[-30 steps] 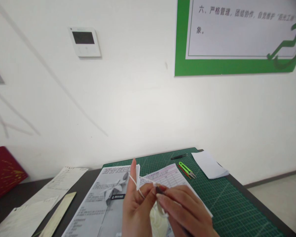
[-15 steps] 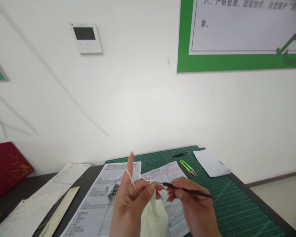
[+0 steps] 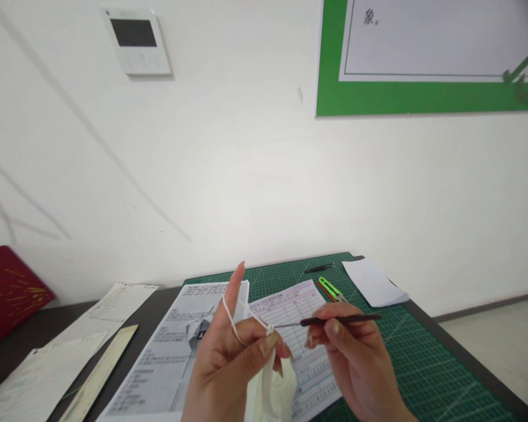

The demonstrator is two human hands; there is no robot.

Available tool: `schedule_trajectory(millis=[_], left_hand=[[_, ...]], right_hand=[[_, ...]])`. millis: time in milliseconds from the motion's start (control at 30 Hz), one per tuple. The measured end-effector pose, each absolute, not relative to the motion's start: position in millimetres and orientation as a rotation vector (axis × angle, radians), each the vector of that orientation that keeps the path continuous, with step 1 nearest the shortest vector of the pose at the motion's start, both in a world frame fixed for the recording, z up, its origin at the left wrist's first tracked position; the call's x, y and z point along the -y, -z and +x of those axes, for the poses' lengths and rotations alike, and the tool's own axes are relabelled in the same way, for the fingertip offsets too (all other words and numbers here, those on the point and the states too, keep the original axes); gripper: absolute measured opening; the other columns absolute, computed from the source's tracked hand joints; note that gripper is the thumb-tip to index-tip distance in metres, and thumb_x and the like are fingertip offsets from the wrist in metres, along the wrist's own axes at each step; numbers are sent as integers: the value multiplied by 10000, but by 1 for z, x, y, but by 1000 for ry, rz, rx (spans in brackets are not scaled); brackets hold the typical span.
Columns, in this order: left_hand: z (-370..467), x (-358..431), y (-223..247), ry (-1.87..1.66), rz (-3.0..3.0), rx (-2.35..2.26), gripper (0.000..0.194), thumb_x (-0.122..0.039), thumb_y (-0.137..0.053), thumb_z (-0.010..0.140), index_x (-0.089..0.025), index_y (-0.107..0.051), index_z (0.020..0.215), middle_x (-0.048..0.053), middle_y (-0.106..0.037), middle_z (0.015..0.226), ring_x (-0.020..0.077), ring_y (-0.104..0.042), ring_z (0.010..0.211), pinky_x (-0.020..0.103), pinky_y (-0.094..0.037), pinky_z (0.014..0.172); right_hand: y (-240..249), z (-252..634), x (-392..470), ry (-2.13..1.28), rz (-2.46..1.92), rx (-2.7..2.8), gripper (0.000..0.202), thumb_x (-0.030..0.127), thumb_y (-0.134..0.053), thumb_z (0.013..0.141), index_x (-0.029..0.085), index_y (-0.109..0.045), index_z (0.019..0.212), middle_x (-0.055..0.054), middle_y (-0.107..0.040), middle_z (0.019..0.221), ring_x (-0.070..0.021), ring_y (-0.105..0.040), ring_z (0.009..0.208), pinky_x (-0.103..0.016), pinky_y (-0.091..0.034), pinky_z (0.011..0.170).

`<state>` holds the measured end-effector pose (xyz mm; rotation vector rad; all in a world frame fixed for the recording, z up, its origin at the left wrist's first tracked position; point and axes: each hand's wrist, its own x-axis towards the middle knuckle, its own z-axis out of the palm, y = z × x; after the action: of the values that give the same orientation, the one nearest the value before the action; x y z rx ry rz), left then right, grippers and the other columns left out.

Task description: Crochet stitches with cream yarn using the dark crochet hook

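Observation:
White yarn (image 3: 229,316) loops around the raised index finger of my left hand (image 3: 229,357). Between its thumb and other fingers that hand pinches a small piece of white crochet work (image 3: 270,330), from which a strip hangs down. My right hand (image 3: 352,351) grips the dark handle of a crochet hook (image 3: 341,320) like a pen. The thin metal shaft points left, its tip at the stitches by my left thumb. Below the hands sits a pale cream ball of yarn (image 3: 281,392), partly hidden by my left hand.
A green cutting mat (image 3: 422,357) carries printed sheets (image 3: 158,351), green thread snips (image 3: 330,288), a dark thin tool (image 3: 319,268) and white paper (image 3: 374,282). Leftward lie handwritten sheets (image 3: 66,363), a pale ruler-like strip (image 3: 101,375) and a dark red bag (image 3: 13,293). A wall stands behind.
My right hand has drawn the hook slightly to the right, away from the left fingers, so more metal shaft shows. The view has tipped down a little.

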<state>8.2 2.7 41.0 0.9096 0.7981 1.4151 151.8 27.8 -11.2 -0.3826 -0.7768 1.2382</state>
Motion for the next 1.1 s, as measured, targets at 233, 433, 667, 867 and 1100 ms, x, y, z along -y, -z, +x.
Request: schedule_trajectory(millis=[233, 433, 667, 867, 1100], left_hand=[[4, -1, -42, -1329, 861, -749, 813, -59, -607, 773, -383, -280, 1443, 3, -674, 576, 132, -563, 529, 207, -419, 521], [-1, -5, -38, -1231, 819, -596, 819, -31, -600, 763, -382, -297, 1438, 11, -678, 557, 134, -590, 488, 190, -427, 475], [-6, -8, -33, -1104, 750, -500, 824, -19, -624, 721, -338, -348, 1428, 40, -698, 577, 125, -593, 473, 175, -424, 457], [-11, -13, -28, -1030, 763, -440, 851, -15, -623, 694, -278, -322, 1445, 48, -707, 576, 121, -590, 444, 156, -426, 421], [-13, -14, -24, -996, 737, -340, 832, 6, -593, 710, -299, -327, 1436, 63, -727, 611, 126, -636, 479, 137, -442, 417]], right_hand=[[10, 155, -25, -1236, -381, 797, 95, 238, -804, 683, 204, -767, 763, -14, -751, 633, -93, -682, 535, -135, -555, 539], [8, 162, -22, -1200, -368, 904, 65, 239, -784, 715, 212, -765, 770, -12, -727, 643, -100, -675, 565, -168, -549, 579], [7, 172, -23, -1091, -356, 1109, 46, 243, -730, 776, 241, -762, 808, -24, -702, 696, -146, -646, 629, -253, -523, 575], [4, 177, -24, -1026, -314, 1219, 73, 212, -700, 798, 237, -758, 834, -42, -709, 700, -167, -635, 628, -284, -520, 562], [5, 177, -22, -1078, -275, 1201, 97, 179, -695, 802, 231, -752, 860, -32, -715, 722, -155, -651, 628, -271, -535, 568]])
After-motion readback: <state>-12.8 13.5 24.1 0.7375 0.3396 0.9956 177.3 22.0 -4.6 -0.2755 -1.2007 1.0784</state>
